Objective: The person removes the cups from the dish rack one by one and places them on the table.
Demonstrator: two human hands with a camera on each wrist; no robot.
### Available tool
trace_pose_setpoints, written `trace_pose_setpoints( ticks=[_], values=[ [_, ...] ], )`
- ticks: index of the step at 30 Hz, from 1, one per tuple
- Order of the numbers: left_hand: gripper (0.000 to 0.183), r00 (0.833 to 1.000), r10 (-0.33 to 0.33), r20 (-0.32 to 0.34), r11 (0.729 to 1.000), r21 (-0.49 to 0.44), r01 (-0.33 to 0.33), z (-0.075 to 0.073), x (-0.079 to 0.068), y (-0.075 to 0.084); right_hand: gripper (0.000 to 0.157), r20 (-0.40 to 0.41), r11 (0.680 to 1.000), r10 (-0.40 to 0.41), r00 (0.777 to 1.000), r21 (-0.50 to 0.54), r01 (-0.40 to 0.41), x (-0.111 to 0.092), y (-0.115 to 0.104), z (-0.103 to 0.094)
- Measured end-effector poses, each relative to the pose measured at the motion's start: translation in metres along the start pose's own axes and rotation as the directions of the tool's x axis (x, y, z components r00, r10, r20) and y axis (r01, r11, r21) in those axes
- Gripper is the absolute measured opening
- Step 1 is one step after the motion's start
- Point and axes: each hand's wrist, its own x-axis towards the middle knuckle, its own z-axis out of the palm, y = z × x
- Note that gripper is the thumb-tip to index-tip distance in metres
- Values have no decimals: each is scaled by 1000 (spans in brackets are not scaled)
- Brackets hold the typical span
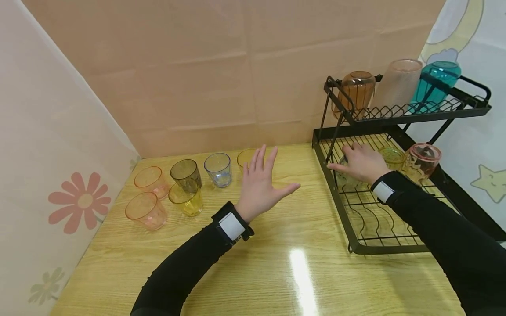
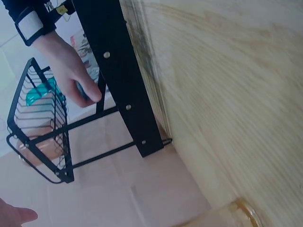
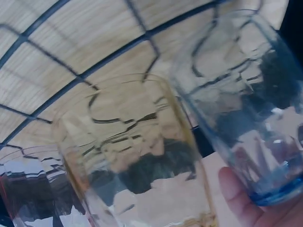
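Three backdrops: creased tan sheet (image 1: 178, 66) behind, flowered panel (image 1: 35, 109) left, moon-and-star panel (image 1: 486, 145) right. Worktop (image 1: 245, 272) of pale grained wood, bright glare streak near the front. Black two-tier wire rack (image 1: 391, 249) on its right side; three larger vessels (image 1: 357, 87), brown, pale pink and teal, on the upper tier. Left hand (image 1: 258, 188) above the worktop, fingers spread wide. Right hand (image 1: 361, 162): fingers curled about the base of a blue glass (image 3: 236, 109), upside down in the lower tier beside a yellow glass (image 3: 132, 142). Blue glass see-through, wavy-sided, tint deepest at the base.
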Motion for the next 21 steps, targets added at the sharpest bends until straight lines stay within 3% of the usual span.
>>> trace_pose_setpoints(
  ticks=[11,21],
  values=[
    [101,999,28,32,1000,13,-28,19,6,22,68,-107,998,-40,994,-62,34,-5,1,3],
    [100,998,46,43,999,-11,-46,28,9,30,42,-169,999,-23,985,-52,14,-15,-3,-21]
  ],
)
